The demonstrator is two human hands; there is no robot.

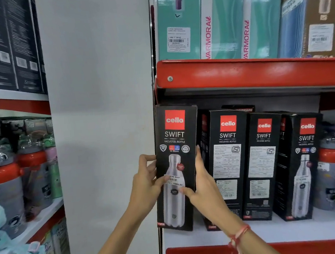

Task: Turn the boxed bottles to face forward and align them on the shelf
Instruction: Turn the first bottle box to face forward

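A tall black boxed bottle [174,138] with a red logo and a steel bottle picture faces me at the shelf's left end, held upright. My left hand [147,181] grips its left edge and my right hand [200,182] grips its right edge, thumbs on the front. To its right on the white shelf [273,231] stand more black boxes: two [229,162] [264,163] show printed text panels, and one [305,163] shows the bottle picture. Another box sits partly hidden behind my right hand.
A red shelf lip [249,73] overhangs the boxes, with teal boxes [224,20] above it. Loose grey and red bottles [330,173] stand at the shelf's right end. A white pillar [100,112] and a second rack of bottles [15,180] lie to the left.
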